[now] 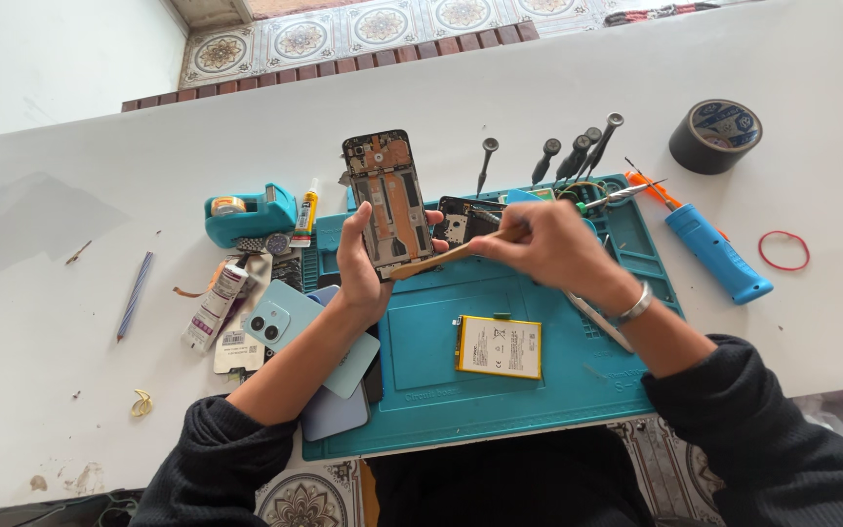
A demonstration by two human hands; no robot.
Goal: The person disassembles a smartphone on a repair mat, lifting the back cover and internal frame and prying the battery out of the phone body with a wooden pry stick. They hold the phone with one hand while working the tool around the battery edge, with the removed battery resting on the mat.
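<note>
White table (70,205) is running across the whole view, tiled floor (343,29) showing beyond its far edge. Teal repair mat (461,390) is lying in front of me, and I'm working above its far half. My left hand (361,262) is gripping an opened phone frame (387,200), fingers wrapped round its lower part, holding it upright with the inner side facing me. My right hand (548,244) is pinching a thin tan pry stick (446,256), tip resting on the frame's lower edge. A silver bracelet (636,305) is sitting on my right wrist.

On the mat near me, a yellow battery (500,346) is lying flat, apart from both hands. A blue electric screwdriver (714,252) is lying off the mat's right edge, a roll of dark tape (715,135) farther back, a red rubber band (783,250) just beside the screwdriver. Several black-handled screwdrivers (578,151) are lying at the mat's far edge. Left of the mat: a teal tape dispenser (246,213), a light blue phone back cover (290,327) under my left forearm, a glue tube (215,304), a striped pen (135,293) well apart.
</note>
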